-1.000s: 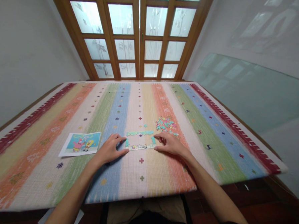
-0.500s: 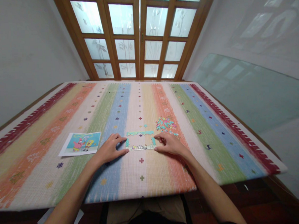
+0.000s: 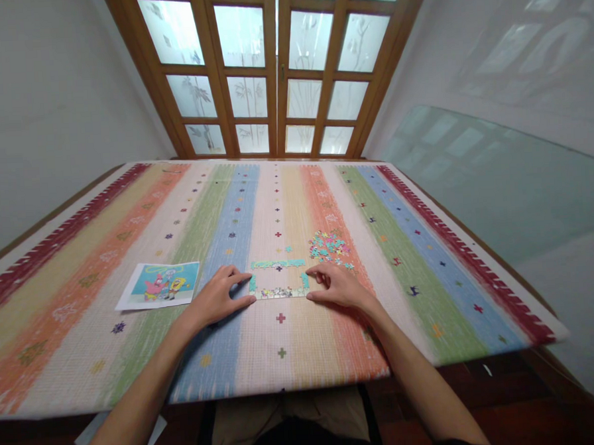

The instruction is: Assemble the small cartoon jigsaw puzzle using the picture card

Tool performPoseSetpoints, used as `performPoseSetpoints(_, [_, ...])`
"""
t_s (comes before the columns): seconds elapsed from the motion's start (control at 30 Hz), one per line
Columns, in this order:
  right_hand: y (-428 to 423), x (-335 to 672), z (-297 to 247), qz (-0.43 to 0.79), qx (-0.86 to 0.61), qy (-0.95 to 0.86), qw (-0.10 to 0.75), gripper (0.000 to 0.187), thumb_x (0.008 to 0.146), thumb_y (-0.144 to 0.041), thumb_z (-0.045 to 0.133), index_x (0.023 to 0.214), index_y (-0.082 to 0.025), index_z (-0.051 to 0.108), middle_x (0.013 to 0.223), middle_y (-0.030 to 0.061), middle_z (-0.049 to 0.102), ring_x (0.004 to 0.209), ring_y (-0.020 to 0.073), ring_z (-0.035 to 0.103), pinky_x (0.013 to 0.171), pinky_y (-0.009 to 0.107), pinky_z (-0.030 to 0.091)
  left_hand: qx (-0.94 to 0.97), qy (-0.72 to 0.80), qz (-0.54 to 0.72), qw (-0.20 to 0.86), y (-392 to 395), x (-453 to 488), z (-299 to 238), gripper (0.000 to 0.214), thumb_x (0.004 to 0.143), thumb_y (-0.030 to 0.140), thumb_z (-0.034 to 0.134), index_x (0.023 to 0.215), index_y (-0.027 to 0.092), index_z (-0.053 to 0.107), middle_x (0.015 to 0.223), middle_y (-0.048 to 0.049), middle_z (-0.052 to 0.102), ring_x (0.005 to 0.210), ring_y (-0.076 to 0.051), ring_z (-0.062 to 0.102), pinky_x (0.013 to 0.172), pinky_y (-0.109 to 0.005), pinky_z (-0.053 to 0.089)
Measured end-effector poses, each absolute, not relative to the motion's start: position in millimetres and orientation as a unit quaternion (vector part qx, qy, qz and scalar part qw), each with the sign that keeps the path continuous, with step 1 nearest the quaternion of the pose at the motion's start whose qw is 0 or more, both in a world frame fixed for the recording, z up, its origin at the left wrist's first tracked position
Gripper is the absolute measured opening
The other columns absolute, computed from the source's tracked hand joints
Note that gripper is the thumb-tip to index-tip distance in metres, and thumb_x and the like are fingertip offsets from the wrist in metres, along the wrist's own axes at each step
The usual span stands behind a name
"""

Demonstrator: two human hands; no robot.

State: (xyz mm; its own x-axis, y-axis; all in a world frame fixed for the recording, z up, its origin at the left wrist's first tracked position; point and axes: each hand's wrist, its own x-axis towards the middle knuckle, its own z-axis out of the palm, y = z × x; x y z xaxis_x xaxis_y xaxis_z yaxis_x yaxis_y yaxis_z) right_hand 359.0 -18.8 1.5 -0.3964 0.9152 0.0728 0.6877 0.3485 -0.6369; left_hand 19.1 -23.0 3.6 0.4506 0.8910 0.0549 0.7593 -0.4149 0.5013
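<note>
A small jigsaw frame [image 3: 279, 292], only its border joined, lies on the striped tablecloth [image 3: 296, 202]. My left hand [image 3: 218, 297] rests at the frame's left end, thumb and forefinger curved against that edge. My right hand [image 3: 336, 286] presses the frame's right end with bent fingers. Both hands touch the frame from the sides and neither lifts it. A heap of several loose pieces [image 3: 329, 245] lies just beyond my right hand.
A printed cartoon picture [image 3: 159, 285] lies on the cloth left of my left hand. Wooden glazed doors [image 3: 275, 64] stand behind the table. A sheet of glass [image 3: 499, 185] leans against the right wall. The near table edge is close to my lap.
</note>
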Motion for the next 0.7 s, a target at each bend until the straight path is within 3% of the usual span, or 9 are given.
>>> performPoseSetpoints(0.7, [-18.1, 358.4, 2.4, 0.274, -0.509, -0.788, 0.213, 0.041, 0.072, -0.03, 0.082, 0.11, -0.018, 0.071, 0.087, 0.0032, 0.066, 0.076, 0.0175, 0.058, 0.072, 0.031, 0.045, 0.827, 0.5, 0.166, 0.197, -26.1, 21.8, 4.7, 0.045, 0.088, 0.054, 0.061, 0.121, 0.024, 0.064, 0.108, -0.0059, 0.06, 0.102, -0.026, 0.057, 0.095, -0.042, 0.049])
